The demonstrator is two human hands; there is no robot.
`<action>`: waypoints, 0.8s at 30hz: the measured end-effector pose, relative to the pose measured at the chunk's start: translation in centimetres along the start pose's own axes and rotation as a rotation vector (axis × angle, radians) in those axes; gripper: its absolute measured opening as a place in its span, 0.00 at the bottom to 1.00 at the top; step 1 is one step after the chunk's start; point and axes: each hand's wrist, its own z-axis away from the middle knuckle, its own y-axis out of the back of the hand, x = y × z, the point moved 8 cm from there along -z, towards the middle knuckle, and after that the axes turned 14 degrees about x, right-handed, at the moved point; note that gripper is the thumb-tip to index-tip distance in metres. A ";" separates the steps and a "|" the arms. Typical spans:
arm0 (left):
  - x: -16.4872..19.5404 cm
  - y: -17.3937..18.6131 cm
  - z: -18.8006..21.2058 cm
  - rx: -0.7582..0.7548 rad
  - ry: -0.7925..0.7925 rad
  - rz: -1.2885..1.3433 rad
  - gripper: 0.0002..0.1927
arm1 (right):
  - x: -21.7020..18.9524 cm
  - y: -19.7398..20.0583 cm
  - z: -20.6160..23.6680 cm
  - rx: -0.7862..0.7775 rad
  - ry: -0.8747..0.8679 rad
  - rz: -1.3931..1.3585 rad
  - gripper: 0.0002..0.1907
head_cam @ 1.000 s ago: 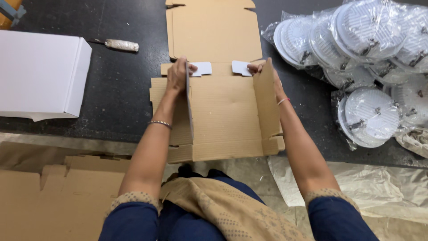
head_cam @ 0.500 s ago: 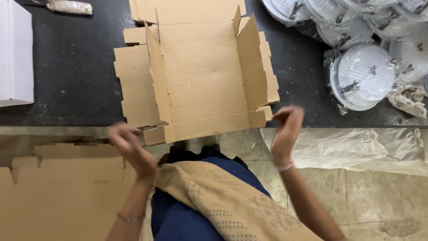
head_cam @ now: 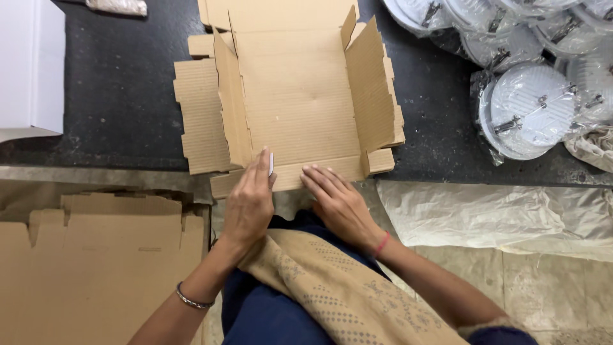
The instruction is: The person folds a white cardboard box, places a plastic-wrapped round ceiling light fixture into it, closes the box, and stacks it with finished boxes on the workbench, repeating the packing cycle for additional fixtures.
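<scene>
Since half a second ago both hands have come back up from the lap to the near edge of the cardboard box blank (head_cam: pixel 300 102); the blank itself hasn't shifted on the table.

Head view, everything relative to the blank:
- The blank lies flat-bottomed on the black tabletop (head_cam: pixel 121 108), left and right side panels folded up, near flap overhanging the table edge toward the person.
- Left hand (head_cam: pixel 250 201) is at the near-left corner of the blank, fingers straight and pressed together, tips touching the base of the upright left panel. A small white piece (head_cam: pixel 271 163) shows at the fingertips; can't tell if it's pinched or just lying under them.
- Right hand (head_cam: pixel 338 203) lies just right of the left hand, palm down, fingers spread flat on the near flap. Holding nothing, only pressing.
- White box (head_cam: pixel 29 70) is well left of the blank, on the same tabletop.
- Small grey tool or rag (head_cam: pixel 118 6) is beyond the blank's far-left corner, cut by the frame edge; too little shows to identify it.
- Round white light fittings in clear plastic bags (head_cam: pixel 530 108) are piled right of the blank.
- Stack of flat cardboard blanks (head_cam: pixel 96 268) sits below the table edge, near-left of the blank.
- Crumpled clear plastic sheet (head_cam: pixel 491 214) is near-right, below the table edge.
</scene>
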 end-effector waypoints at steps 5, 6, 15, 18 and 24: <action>2.7 4.1 -1.7 0.116 -0.134 0.002 0.26 | 3.0 -1.5 -2.2 -0.031 -0.059 -0.042 0.20; 3.2 6.0 -1.7 0.195 -0.215 0.009 0.25 | 4.4 -2.0 -2.7 -0.079 -0.149 -0.060 0.19; -14.5 1.4 -17.9 0.270 0.451 0.588 0.35 | 7.5 -3.0 -5.5 -0.056 -0.179 -0.092 0.13; -15.2 -4.2 -22.6 0.134 0.476 0.862 0.41 | 7.2 -3.0 -5.4 -0.061 -0.185 -0.071 0.11; -15.8 -6.2 -22.7 0.085 0.696 0.837 0.42 | 7.2 -3.1 -5.2 -0.051 -0.216 -0.038 0.10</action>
